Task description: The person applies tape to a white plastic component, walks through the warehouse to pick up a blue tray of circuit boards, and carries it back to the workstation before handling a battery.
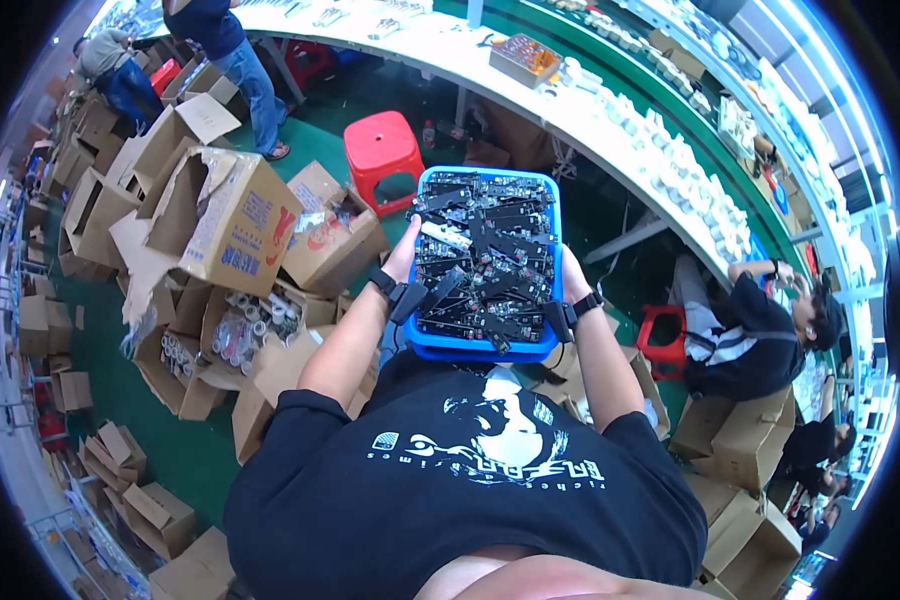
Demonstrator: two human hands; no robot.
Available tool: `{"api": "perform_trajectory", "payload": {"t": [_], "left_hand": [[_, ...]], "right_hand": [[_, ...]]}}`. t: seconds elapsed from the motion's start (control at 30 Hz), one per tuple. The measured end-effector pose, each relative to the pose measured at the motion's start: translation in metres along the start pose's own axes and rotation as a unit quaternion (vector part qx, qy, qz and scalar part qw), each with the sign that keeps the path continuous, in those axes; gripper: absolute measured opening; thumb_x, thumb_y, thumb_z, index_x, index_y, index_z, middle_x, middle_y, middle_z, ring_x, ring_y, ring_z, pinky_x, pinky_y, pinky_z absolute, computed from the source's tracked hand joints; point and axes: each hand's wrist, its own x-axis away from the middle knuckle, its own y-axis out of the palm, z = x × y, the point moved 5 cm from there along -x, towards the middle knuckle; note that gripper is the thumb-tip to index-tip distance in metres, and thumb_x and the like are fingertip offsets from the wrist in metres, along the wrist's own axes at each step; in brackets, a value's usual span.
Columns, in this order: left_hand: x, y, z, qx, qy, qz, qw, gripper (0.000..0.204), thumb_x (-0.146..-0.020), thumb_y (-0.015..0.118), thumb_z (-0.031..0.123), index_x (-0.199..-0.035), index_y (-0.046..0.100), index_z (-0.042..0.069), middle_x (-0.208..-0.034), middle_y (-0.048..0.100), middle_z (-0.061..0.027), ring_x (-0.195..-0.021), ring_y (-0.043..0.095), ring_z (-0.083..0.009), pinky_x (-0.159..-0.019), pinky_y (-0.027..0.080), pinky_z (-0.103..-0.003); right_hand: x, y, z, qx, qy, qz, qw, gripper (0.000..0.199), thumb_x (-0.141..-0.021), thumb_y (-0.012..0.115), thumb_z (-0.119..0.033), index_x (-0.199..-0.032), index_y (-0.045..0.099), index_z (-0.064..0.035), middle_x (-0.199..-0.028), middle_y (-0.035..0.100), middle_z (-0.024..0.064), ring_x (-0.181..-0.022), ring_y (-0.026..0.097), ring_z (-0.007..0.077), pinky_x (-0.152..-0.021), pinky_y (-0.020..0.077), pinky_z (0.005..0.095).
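Red plastic stool [383, 150] on the green floor [185, 455], just beyond a heap of open cardboard boxes [232, 225]; one box of grey cylindrical parts [242, 325] lower left. More flattened and stacked cartons [140, 505] along the left edge. Long curved white surface [570, 105] across the top, lined with rows of small white parts [670, 150] and one orange tray [526, 58]. Standing person in jeans [240, 65] upper left, another crouched [110, 65] beside. Seated person in dark shirt [760, 325] at right on a second red stool [662, 335], brown boxes [745, 435] just below
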Motion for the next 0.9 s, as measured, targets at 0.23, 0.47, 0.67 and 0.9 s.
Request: {"api": "perform_trajectory", "payload": {"t": [0.23,0.47,0.67,0.9], "left_hand": [[-0.090,-0.081,0.128,0.031,-0.039,0.026,0.998,0.061,-0.091,0.035,0.056,-0.123,0.049,0.006,-0.115,0.060,-0.0102,-0.099,0.060,-0.0225,-0.087,0.047,-0.037],[-0.146,-0.135,0.263,0.053,-0.039,0.022,0.998,0.061,-0.091,0.034,0.056,-0.123,0.050,0.006,-0.113,0.060,-0.0100,-0.097,0.061,-0.0223,-0.084,0.050,-0.037],[-0.176,-0.135,0.341,0.033,-0.024,0.038,0.998,0.059,-0.092,0.034,0.054,-0.123,0.049,0.006,-0.113,0.060,-0.0103,-0.099,0.060,-0.0227,-0.086,0.048,-0.036],[-0.224,-0.139,0.396,-0.022,0.016,0.048,0.998,0.058,-0.092,0.035,0.052,-0.123,0.048,0.005,-0.111,0.061,-0.0103,-0.096,0.061,-0.0220,-0.083,0.050,-0.037]], "right_hand": [[-0.161,0.048,-0.044,-0.014,-0.016,0.074,0.997,0.042,-0.093,0.033,-0.034,-0.112,0.056,-0.0044,-0.102,0.064,0.0119,-0.088,0.061,0.0229,-0.078,0.0509,0.0374],[-0.274,0.155,-0.099,-0.036,0.022,0.023,0.999,0.044,-0.094,0.032,-0.036,-0.112,0.056,-0.0043,-0.101,0.064,0.0117,-0.087,0.061,0.0230,-0.076,0.0511,0.0374],[-0.329,0.205,-0.139,-0.042,-0.001,0.055,0.998,0.041,-0.092,0.033,-0.033,-0.108,0.057,-0.0033,-0.096,0.065,0.0116,-0.082,0.063,0.0217,-0.071,0.0523,0.0359],[-0.394,0.199,-0.177,-0.037,-0.003,-0.001,0.999,0.043,-0.094,0.033,-0.034,-0.112,0.055,-0.0030,-0.100,0.064,0.0128,-0.086,0.062,0.0229,-0.074,0.0519,0.0362]]}}
